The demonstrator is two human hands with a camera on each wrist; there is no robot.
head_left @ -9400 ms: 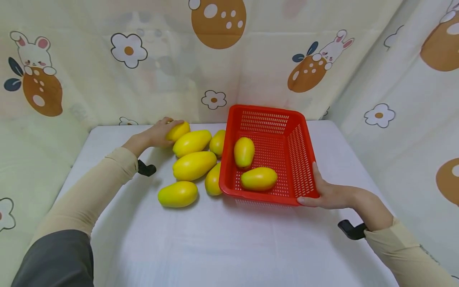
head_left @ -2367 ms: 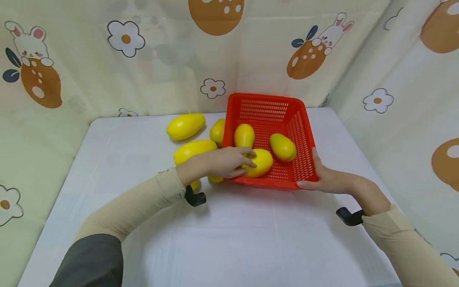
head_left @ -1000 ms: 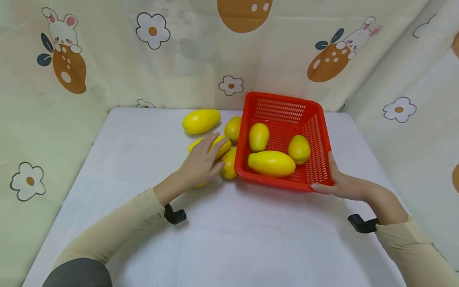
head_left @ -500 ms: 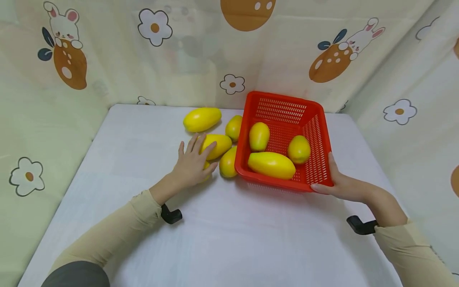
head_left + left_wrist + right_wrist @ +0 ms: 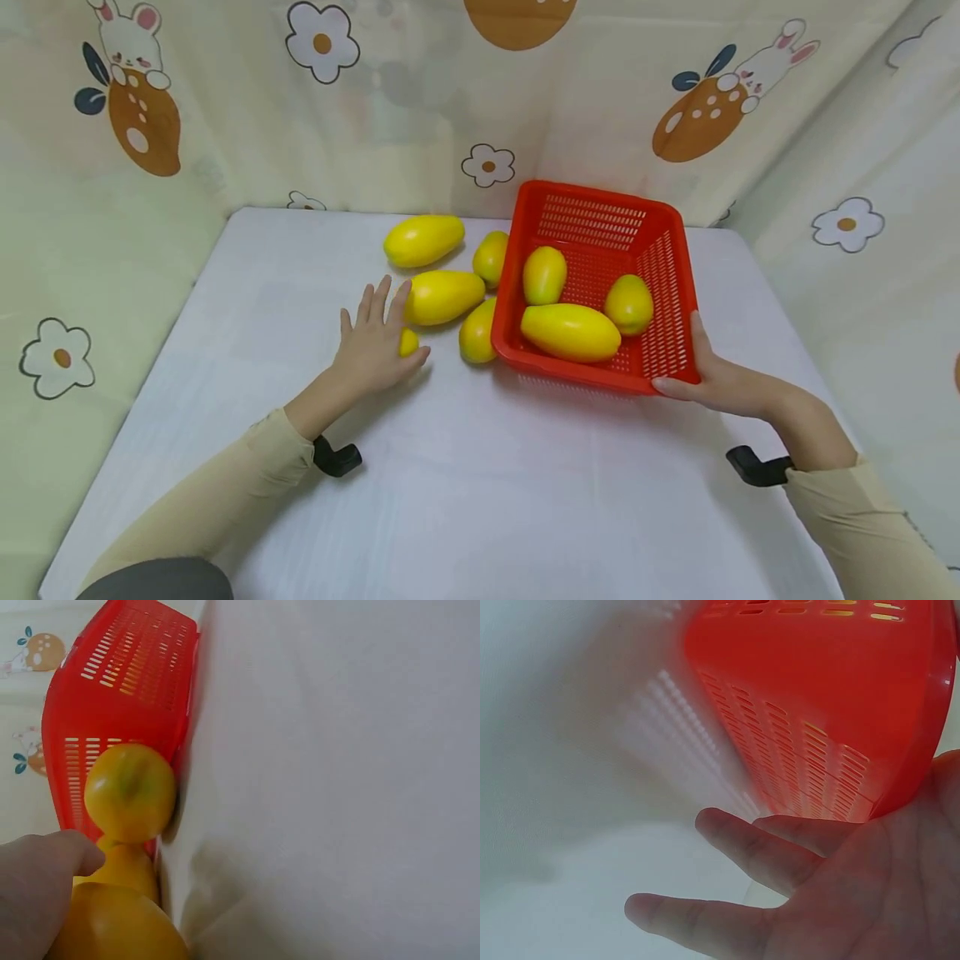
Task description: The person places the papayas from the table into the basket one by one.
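Under my left hand lies a yellow mango, mostly hidden, with the fingers straight and spread over it. The left wrist view shows the thumb beside that fruit's large curved side. Just behind it, a long mango rests near the fingertips. My right hand rests at the front right corner of a red basket, its thumb against the front rim. In the right wrist view several fingers extend straight past the basket's wall. Inside the basket are three mangoes, the longest at the front.
Another mango lies near the table's back edge. Two more, a rear mango and a front mango, sit against the basket's left side. A white cloth covers the table; a printed curtain hangs behind and at the sides.
A third mango has come into the basket, carried and let go by my left hand. That hand has since drawn back left over the front mango. The right hand keeps its place at the corner.
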